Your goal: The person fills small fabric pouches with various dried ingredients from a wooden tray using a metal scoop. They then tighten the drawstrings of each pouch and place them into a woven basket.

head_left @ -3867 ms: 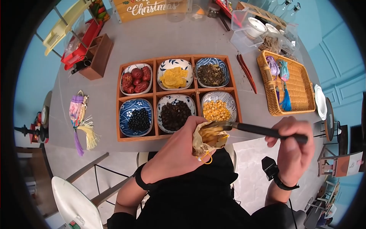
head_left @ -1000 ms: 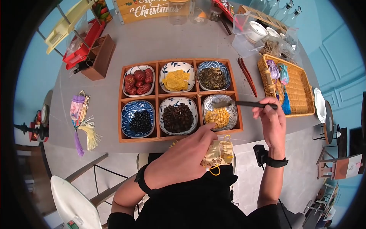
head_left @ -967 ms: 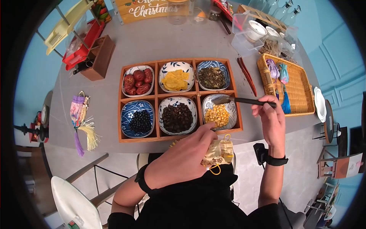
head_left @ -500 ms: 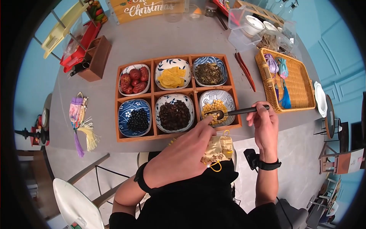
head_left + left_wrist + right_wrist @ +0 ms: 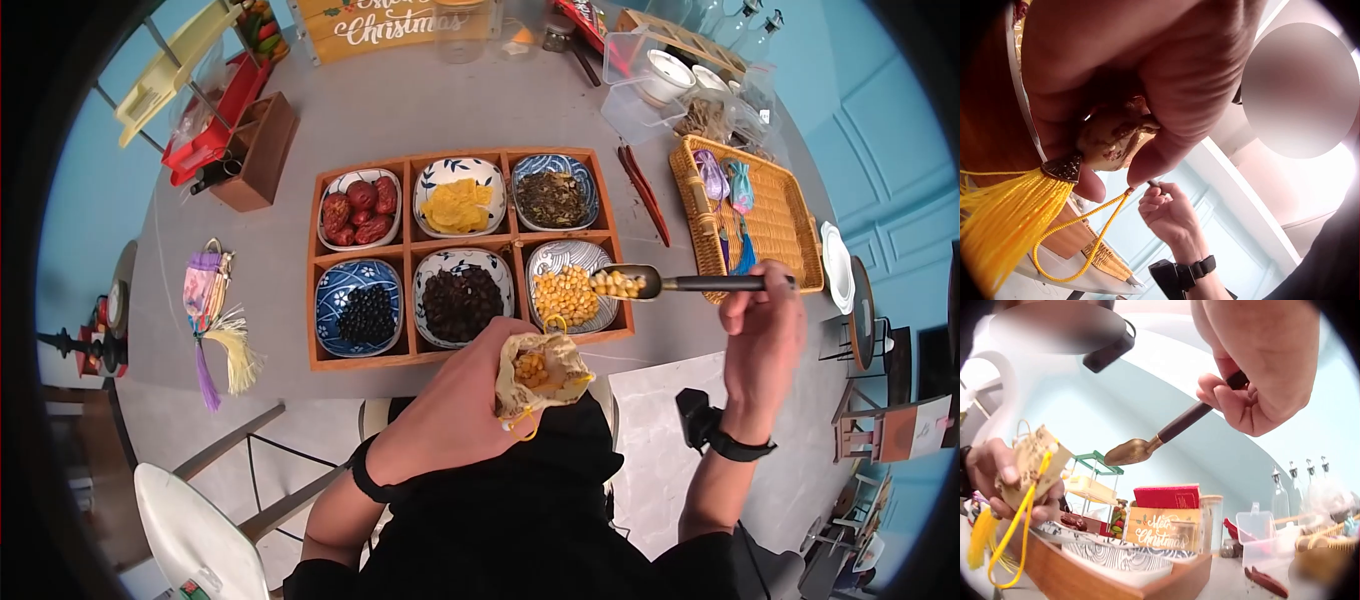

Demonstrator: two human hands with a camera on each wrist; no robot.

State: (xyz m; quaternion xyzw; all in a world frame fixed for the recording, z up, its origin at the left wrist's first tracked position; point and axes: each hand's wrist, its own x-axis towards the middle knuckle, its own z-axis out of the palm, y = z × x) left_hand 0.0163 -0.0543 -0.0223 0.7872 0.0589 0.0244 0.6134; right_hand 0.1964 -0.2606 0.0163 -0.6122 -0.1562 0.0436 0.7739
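My left hand [image 5: 445, 405] grips a small gold drawstring pouch [image 5: 512, 395], its mouth spread upward with yellow corn kernels showing inside. A yellow tassel [image 5: 1019, 215] and cord loop [image 5: 1079, 275] hang from it in the left wrist view. My right hand [image 5: 765, 340] holds a scoop [image 5: 652, 282] by its dark handle [image 5: 715, 284]. Corn kernels [image 5: 618, 284] fill the scoop's bowl, which overlaps the right edge of the corn dish [image 5: 600, 258] in the head view. The right wrist view shows the scoop's metal underside, level beside the pouch.
A six-compartment wooden tray [image 5: 508, 240] bears dishes of red dates [image 5: 358, 212], yellow pieces [image 5: 457, 207], dried leaves [image 5: 552, 200], black beans [image 5: 366, 315] and dark dried bits [image 5: 462, 305]. Tasselled pouches [image 5: 205, 285] lie left; a wicker basket [image 5: 780, 215] stands right, near reddish tongs [image 5: 643, 195].
The scoop dipped into the corn, then rose loaded and moved right with my right hand. My left hand turned the pouch so its opening faces up.
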